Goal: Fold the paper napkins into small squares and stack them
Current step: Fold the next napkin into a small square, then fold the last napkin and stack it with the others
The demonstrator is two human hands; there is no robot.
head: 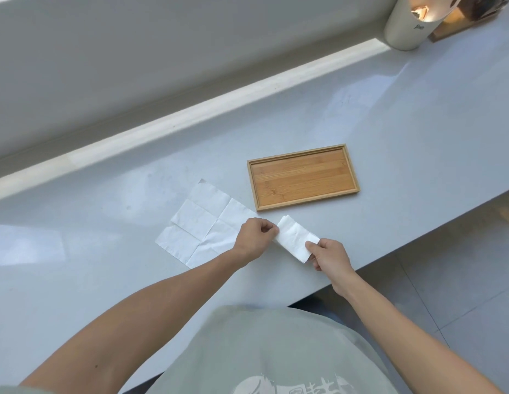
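Observation:
A white paper napkin folded into a narrow strip is held just above the pale counter between both hands. My left hand pinches its left end. My right hand pinches its right end, thumb on top. A second napkin lies unfolded and flat on the counter to the left, creased into rectangles; my left hand and wrist cover its near right corner. An empty bamboo tray sits just beyond the hands.
The pale counter runs diagonally, with its front edge to the right of my right hand above a tiled floor. A raised ledge runs along the back. A white cylindrical container and a wooden object stand at the far right.

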